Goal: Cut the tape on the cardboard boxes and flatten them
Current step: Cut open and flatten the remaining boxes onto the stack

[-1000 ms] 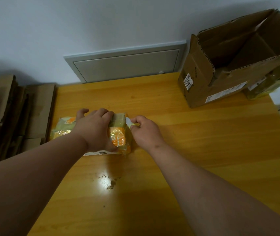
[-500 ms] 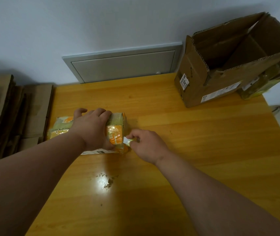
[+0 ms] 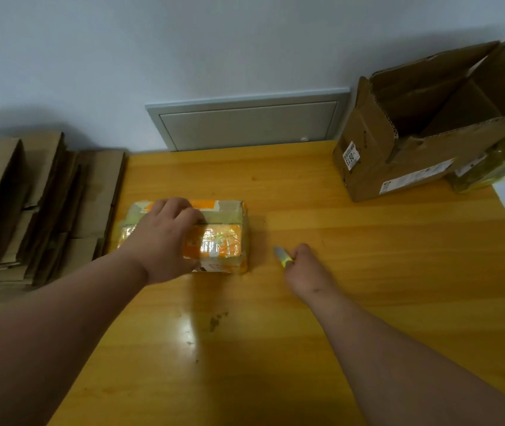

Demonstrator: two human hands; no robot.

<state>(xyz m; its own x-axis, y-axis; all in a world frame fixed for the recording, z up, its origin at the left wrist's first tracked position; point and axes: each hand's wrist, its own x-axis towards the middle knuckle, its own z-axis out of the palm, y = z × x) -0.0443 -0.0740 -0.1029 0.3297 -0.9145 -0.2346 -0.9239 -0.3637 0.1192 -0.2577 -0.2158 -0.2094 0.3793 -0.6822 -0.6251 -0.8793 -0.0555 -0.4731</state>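
A small cardboard box (image 3: 220,229) wrapped in clear and orange tape lies on the wooden table (image 3: 368,247), left of centre. A dark slit runs along its top seam. My left hand (image 3: 168,238) rests on top of the box, fingers bent over its top near the slit. My right hand (image 3: 303,265) is on the table just right of the box, apart from it, and grips a small cutter (image 3: 282,256) with a yellow-green body and a short blade pointing up-left.
A large open cardboard box (image 3: 414,155) stands at the table's back right, with a smaller taped box (image 3: 487,173) behind it. Flattened cardboard (image 3: 30,204) is stacked off the table's left edge. A grey wall panel (image 3: 245,124) sits behind. Crumbs (image 3: 214,321) lie in front.
My right hand with the cutter has pulled away from the box's right end to the right and toward me. My left hand stays on the box top.
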